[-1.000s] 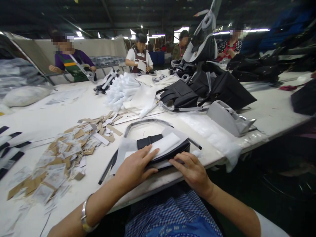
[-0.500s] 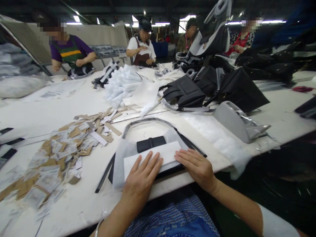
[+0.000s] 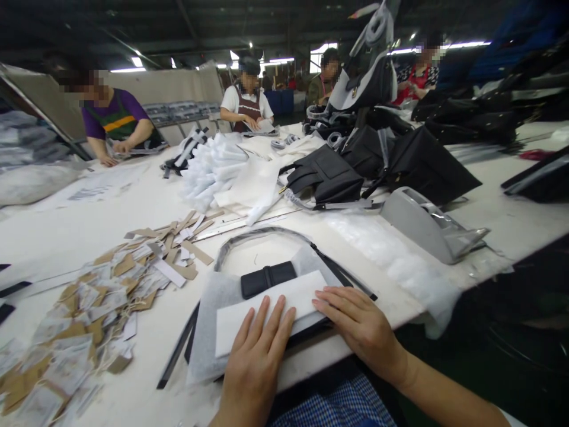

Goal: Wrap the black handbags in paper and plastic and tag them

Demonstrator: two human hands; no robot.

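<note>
My left hand [image 3: 255, 362] lies flat, fingers stretched, on a white padded sheet [image 3: 271, 305] at the table's near edge. Beside it my right hand [image 3: 358, 326] rests flat on the sheet's right end, fingers slightly spread. The sheet covers a flat black bag [image 3: 267, 279], of which a black flap with a loop shows just beyond my fingers. The bag's curved handle [image 3: 262, 236] arches away over the white table [image 3: 80, 231]. Thin white wrapping [image 3: 208, 302] spreads under the bag.
A heap of brown and white paper tags [image 3: 111, 290] lies at the left. White foam bundles [image 3: 213, 169], black bags [image 3: 355, 166] and a grey tape dispenser [image 3: 427, 225] stand beyond. Foam sheet [image 3: 400, 267] drapes over the right edge. Several other people work at the far side.
My hands have flattened the white sheet onto the bag and slid a little toward me. The left hand went from curled over the bag to fingers straight. The view shifted slightly.
</note>
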